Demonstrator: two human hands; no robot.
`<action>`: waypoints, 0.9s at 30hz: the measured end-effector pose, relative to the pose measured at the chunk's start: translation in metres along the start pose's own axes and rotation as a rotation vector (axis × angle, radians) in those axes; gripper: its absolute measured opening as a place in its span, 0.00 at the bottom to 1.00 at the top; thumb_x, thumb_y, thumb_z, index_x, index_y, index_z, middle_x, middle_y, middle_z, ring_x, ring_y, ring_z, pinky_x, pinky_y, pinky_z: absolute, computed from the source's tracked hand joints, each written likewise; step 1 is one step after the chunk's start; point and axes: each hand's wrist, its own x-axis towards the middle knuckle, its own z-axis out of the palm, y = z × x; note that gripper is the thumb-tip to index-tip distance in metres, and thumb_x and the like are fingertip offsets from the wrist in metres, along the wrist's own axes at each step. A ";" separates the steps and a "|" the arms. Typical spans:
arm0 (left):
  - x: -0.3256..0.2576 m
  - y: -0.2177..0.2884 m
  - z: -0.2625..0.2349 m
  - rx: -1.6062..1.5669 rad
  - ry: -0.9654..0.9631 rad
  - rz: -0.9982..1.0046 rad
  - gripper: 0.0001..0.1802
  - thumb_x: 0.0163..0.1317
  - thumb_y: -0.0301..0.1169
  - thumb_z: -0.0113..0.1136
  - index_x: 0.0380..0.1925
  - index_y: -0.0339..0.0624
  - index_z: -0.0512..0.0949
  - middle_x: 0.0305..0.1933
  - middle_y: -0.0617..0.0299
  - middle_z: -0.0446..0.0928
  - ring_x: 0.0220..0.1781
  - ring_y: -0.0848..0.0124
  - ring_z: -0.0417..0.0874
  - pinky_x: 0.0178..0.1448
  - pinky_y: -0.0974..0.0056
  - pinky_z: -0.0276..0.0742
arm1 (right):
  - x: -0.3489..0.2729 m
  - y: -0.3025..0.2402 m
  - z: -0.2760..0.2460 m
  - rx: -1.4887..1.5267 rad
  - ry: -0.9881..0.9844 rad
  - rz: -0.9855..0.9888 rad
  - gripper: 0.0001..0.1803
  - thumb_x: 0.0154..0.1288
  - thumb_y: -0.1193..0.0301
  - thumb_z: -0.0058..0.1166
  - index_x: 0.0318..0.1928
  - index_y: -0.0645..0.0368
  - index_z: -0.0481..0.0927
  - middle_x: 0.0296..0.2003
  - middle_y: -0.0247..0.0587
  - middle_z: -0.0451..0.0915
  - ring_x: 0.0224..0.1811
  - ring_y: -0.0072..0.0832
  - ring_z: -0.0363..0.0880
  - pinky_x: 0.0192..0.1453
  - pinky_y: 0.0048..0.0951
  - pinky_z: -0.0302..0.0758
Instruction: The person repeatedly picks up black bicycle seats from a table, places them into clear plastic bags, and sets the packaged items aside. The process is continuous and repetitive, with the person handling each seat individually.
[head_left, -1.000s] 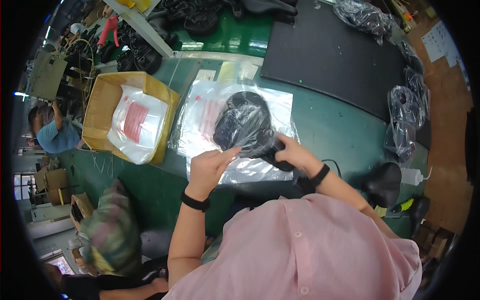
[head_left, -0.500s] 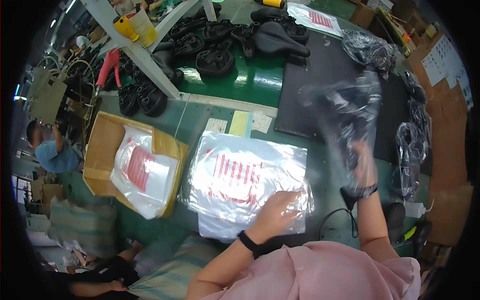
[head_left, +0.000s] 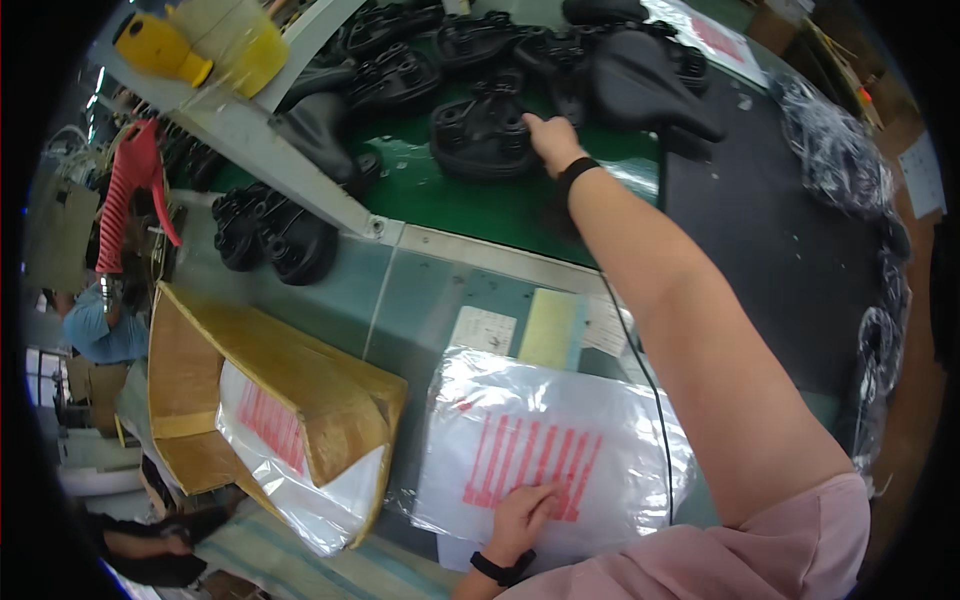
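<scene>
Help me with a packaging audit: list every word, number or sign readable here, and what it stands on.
Nothing here reads clearly enough to quote.
Plastic bags under the left hand: red printed lines, unreadable.
Bagged stack in the carton: red print, blurred.
White flat bag at the top right: red print, too small.
White slip beside the yellow paper: faint marks, too small.
</scene>
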 end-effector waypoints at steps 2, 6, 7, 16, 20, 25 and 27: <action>0.001 0.000 -0.004 -0.162 -0.027 -0.177 0.14 0.62 0.24 0.56 0.48 0.39 0.79 0.38 0.57 0.82 0.40 0.67 0.83 0.46 0.66 0.77 | 0.015 0.005 -0.009 -0.053 -0.124 -0.048 0.30 0.59 0.54 0.55 0.46 0.74 0.77 0.36 0.58 0.81 0.43 0.49 0.81 0.49 0.41 0.75; 0.006 0.008 -0.002 -0.616 0.158 -0.387 0.24 0.66 0.29 0.53 0.62 0.39 0.67 0.56 0.54 0.75 0.53 0.64 0.78 0.57 0.62 0.74 | -0.089 0.006 -0.032 0.208 -0.212 -0.228 0.17 0.63 0.69 0.48 0.45 0.72 0.77 0.37 0.47 0.81 0.42 0.30 0.79 0.47 0.29 0.73; 0.017 0.015 -0.005 -0.707 0.229 -0.355 0.28 0.67 0.31 0.52 0.67 0.40 0.62 0.61 0.53 0.72 0.57 0.63 0.76 0.61 0.60 0.72 | -0.125 0.013 -0.048 0.227 -0.208 -0.188 0.13 0.66 0.74 0.46 0.45 0.70 0.77 0.38 0.42 0.80 0.42 0.23 0.74 0.47 0.25 0.71; 0.014 0.091 0.029 -1.298 0.515 0.109 0.34 0.63 0.37 0.57 0.65 0.37 0.57 0.64 0.55 0.67 0.63 0.63 0.71 0.66 0.58 0.70 | -0.459 0.027 -0.183 0.503 -0.373 0.064 0.22 0.66 0.73 0.51 0.59 0.66 0.68 0.48 0.43 0.77 0.52 0.26 0.73 0.54 0.27 0.69; -0.027 0.118 0.014 -1.109 0.472 0.065 0.30 0.64 0.37 0.56 0.62 0.35 0.62 0.58 0.56 0.73 0.57 0.65 0.77 0.59 0.62 0.75 | -0.467 0.030 -0.287 -0.083 -0.407 -0.409 0.36 0.49 0.72 0.58 0.62 0.62 0.65 0.54 0.46 0.73 0.58 0.37 0.69 0.61 0.35 0.65; -0.056 0.183 0.010 -1.212 -0.006 -0.015 0.29 0.66 0.37 0.53 0.62 0.31 0.63 0.58 0.56 0.73 0.57 0.71 0.75 0.63 0.65 0.69 | -0.488 -0.033 -0.367 -0.593 -0.371 -0.863 0.57 0.24 0.74 0.69 0.66 0.61 0.61 0.63 0.52 0.64 0.66 0.52 0.60 0.71 0.44 0.56; -0.064 0.212 0.016 -0.953 -0.044 -0.003 0.28 0.66 0.40 0.55 0.60 0.32 0.66 0.57 0.57 0.74 0.59 0.70 0.73 0.62 0.66 0.69 | -0.486 -0.020 -0.383 -0.409 -0.563 -0.733 0.60 0.22 0.73 0.72 0.66 0.62 0.61 0.61 0.52 0.66 0.64 0.51 0.63 0.69 0.41 0.59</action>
